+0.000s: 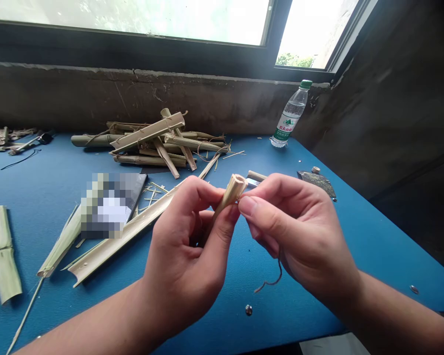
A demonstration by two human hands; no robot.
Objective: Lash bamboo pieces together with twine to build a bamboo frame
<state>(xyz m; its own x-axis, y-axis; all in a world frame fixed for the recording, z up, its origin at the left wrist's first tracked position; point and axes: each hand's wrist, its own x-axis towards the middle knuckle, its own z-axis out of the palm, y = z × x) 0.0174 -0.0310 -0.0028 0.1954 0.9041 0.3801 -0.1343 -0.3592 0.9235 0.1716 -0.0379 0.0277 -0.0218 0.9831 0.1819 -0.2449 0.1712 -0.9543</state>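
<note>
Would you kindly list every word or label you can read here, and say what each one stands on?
"农夫山泉": red print on the label of the water bottle; the smaller line beneath it is too small to read.
Dark flat item: its face is pixelated and unreadable.

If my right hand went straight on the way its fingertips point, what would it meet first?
The bamboo stick held in the left hand. The right hand points at the stick's top end and seems to touch it, though depth is unclear.
</note>
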